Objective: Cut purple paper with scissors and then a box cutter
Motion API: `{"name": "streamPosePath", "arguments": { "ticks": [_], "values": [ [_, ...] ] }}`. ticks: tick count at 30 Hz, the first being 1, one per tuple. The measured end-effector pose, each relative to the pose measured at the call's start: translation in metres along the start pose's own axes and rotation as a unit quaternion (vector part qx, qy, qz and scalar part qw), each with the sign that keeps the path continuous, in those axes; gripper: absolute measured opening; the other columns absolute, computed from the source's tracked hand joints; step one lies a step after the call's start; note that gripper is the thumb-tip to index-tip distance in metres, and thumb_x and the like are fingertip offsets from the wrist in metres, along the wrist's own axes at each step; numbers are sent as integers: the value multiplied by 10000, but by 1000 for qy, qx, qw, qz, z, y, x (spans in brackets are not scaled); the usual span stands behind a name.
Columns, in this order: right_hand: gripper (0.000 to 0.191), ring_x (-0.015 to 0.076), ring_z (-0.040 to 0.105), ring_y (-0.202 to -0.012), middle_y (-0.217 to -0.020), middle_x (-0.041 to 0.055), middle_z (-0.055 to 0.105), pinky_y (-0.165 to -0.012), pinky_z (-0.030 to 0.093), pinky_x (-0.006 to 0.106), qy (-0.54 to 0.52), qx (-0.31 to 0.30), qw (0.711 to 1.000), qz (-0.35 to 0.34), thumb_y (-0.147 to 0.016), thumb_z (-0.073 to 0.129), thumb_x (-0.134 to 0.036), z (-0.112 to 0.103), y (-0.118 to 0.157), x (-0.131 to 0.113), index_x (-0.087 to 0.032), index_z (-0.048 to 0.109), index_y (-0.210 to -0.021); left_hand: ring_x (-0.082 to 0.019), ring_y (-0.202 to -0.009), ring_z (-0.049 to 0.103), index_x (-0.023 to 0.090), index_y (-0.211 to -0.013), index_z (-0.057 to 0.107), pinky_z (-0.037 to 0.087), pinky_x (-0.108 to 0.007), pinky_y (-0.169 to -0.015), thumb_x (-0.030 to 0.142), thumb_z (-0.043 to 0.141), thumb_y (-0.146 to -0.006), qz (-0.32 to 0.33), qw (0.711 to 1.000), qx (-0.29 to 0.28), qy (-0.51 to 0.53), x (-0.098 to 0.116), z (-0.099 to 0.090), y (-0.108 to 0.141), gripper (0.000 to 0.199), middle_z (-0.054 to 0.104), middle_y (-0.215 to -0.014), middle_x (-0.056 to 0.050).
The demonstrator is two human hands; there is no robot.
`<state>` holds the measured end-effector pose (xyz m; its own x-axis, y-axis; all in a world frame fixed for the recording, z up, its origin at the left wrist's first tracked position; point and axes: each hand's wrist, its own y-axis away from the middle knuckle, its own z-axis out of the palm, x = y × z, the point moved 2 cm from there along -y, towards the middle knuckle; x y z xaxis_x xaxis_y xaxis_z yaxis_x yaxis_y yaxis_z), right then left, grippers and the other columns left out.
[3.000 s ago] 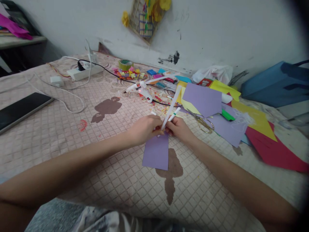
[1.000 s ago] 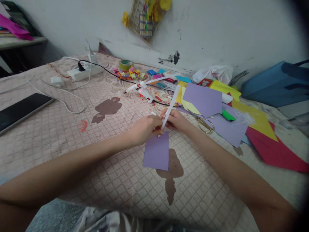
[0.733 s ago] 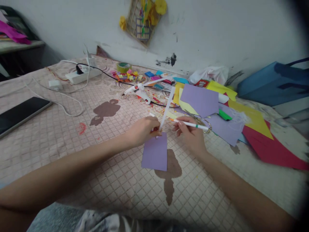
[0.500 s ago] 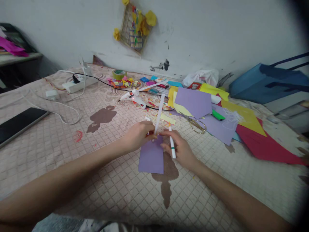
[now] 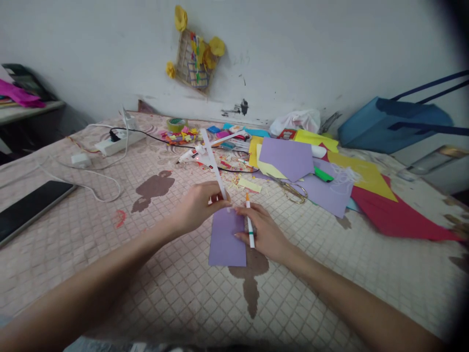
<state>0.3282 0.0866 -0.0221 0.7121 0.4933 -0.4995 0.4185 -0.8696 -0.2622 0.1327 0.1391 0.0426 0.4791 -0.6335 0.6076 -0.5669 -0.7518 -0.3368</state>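
My left hand is closed on the lower end of a long, narrow white strip, which slants up and to the left. Below my fingers, a small purple paper rectangle lies on the patterned tablecloth. My right hand rests at the paper's upper right, thumb and fingertips near its edge. A white marker pen with an orange tip and a green band is held in that hand, tip pointing away from me. What my left fingertips press on is partly hidden.
Behind my hands lie a white glue gun, a tape roll and coloured scraps. Scissors and paper sheets are to the right, beside a blue bag. A phone and a power strip with cables sit left.
The white strip has swung from leaning right to leaning left with my left hand. My right hand keeps the marker pen by the purple paper. The view has shifted slightly.
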Motion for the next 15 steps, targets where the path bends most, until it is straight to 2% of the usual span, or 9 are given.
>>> {"name": "streamPosePath", "arguments": {
  "ticks": [2,5,15],
  "values": [
    [477,307,420,-1226,-1255,85,582,-1019,379,503,3,1,1000,-6,-790,653,-365,1,0,1,-198,492,-1207,-95,-636,538,162,-793,659,394,-197,-600,231,631,-823,-16,1000,5,1,3,-8,2,81,629,-718,16],
    [478,309,429,-1224,-1240,91,591,-1019,375,510,4,1,1000,-9,-786,655,-372,1,0,2,-201,498,-1203,-96,-626,534,165,-790,659,391,-198,-592,249,621,-828,-38,999,-19,-2,5,-11,7,100,631,-699,22],
    [477,300,451,-1197,-1212,99,597,-1010,383,497,3,6,1000,-24,-796,642,-395,0,-1,1,-196,494,-1204,-109,-660,555,166,-825,665,409,-213,-622,220,604,-835,-37,996,-78,-13,0,9,15,82,641,-741,2]
  ]
}}
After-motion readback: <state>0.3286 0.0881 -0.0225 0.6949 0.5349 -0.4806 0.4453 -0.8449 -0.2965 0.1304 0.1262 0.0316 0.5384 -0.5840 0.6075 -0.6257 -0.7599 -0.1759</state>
